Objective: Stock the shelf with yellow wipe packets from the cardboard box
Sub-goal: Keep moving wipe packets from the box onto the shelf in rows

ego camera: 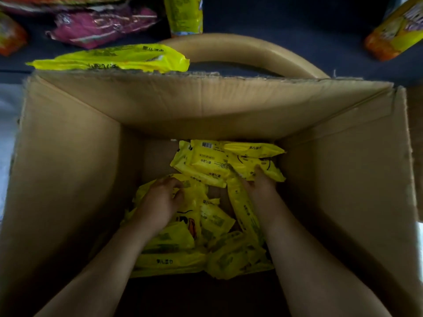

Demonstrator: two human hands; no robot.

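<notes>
So the big cardboard box (68,156) is open on top and looks mostly emptied. The yellow wipe packets (206,163) are dumped loose across its floor, thickest along the near wall and bunched toward the far right corner. They point every which way. The far ones lie flat, long axis roughly left to right, while one beside the right wrist sits up on its edge with its long axis running near to far. A stray packet (114,58) lies flat just past the far rim, long side along it. They look light, squishy and slick in that film, so I'd grab across the short middle, not a crimped end. Left hand (160,200) has fingers curled down onto a packet mid-floor. Right hand (261,186) has its fingertips buried in the far-right bunch, so I can't tell if they're pinching.
</notes>
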